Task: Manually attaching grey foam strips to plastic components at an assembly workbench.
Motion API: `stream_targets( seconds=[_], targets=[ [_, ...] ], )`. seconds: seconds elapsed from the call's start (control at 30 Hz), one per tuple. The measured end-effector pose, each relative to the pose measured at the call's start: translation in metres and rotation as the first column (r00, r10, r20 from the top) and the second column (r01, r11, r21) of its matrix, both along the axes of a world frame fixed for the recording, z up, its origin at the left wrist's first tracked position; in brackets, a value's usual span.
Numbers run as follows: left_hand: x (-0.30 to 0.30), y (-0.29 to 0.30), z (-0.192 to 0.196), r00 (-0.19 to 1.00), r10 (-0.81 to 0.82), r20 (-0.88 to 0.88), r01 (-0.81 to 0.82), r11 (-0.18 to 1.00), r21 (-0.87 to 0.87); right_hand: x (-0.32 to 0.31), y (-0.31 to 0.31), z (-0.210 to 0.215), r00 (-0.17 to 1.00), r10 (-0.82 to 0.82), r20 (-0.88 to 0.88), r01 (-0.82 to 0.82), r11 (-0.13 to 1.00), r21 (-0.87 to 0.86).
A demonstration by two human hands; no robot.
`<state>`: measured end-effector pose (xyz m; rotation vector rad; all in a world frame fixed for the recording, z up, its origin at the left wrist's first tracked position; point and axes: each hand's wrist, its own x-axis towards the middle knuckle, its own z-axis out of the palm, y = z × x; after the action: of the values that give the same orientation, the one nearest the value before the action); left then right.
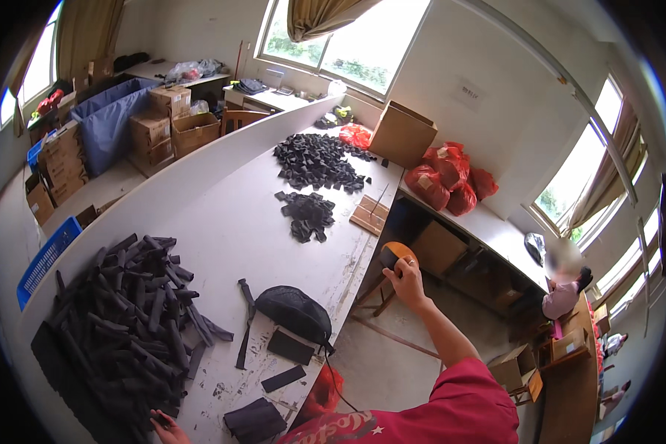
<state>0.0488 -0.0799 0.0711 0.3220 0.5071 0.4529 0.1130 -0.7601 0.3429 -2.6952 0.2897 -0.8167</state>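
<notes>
My right hand is stretched out past the table's right edge, over a round orange stool seat. Its fingers pinch a small black fabric piece. At the lower edge my left hand shows only in part, by a big heap of dark fabric tubes. The fingers are bent against something dark, too small to make out. Between my hands lie a black mesh pouch, a black strap, two flat dark pieces, one a rectangle, and a folded dark cloth.
Farther up the white table are two heaps of small black pieces and a brown board. A cardboard box and red bags stand behind. A low partition runs along the left. Another person sits far right.
</notes>
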Motion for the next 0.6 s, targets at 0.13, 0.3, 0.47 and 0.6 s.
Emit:
stream_targets(
  seconds=[0.13, 0.3, 0.47, 0.6],
  targets=[
    [0.011, 0.011, -0.005, 0.992, 0.062, -0.106, 0.007, 0.833, 0.553, 0.054, 0.023, 0.021, 0.996, 0.049, 0.081, -0.032, 0.981, -0.189],
    [0.051, 0.03, 0.015, 0.974, 0.218, -0.058, -0.042, 0.427, 0.903, 0.122, 0.039, 0.062, 0.995, 0.053, 0.089, -0.027, 0.961, -0.277],
    [0.078, 0.053, 0.059, 0.953, 0.295, -0.071, 0.067, 0.023, 0.997, 0.192, 0.028, 0.079, 0.994, 0.04, 0.097, 0.003, 0.917, -0.398],
    [0.092, 0.067, 0.063, 0.957, 0.291, 0.022, 0.056, -0.26, 0.964, 0.22, -0.002, 0.085, 0.98, -0.086, 0.177, 0.165, 0.851, -0.498]
  ],
)
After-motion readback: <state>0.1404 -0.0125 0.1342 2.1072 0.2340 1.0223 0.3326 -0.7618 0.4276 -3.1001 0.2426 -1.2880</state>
